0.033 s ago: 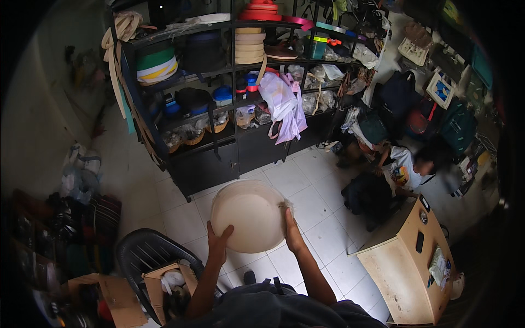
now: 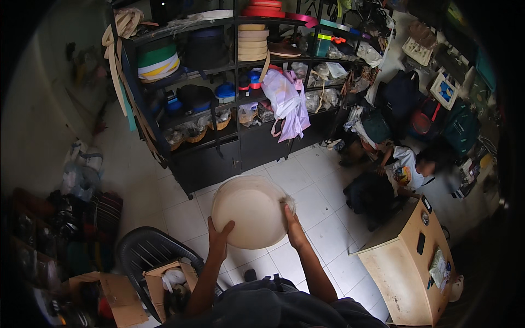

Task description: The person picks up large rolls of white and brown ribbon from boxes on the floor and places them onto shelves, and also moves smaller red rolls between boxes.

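Note:
Between my two hands is a large round cream-coloured thing, pale and smooth, with a raised rim like a shallow tub. I cannot tell its exact kind. My left hand grips its near left side, thumb laid over the face. On the right edge, my right hand holds it with the thumb up against a greyish, crinkled tuft. The fingers of both hands are partly hidden behind it. It is held up in front of me, above the tiled floor.
Ahead stands a black shelf unit with webbing rolls and a lilac plastic bag. A wooden desk is at right, beyond it a seated person. At left are a black chair and an open carton.
The cream thing has risen slightly in the picture and tilted a little. More of the greyish tuft shows beside my right thumb. Both hands keep their hold.

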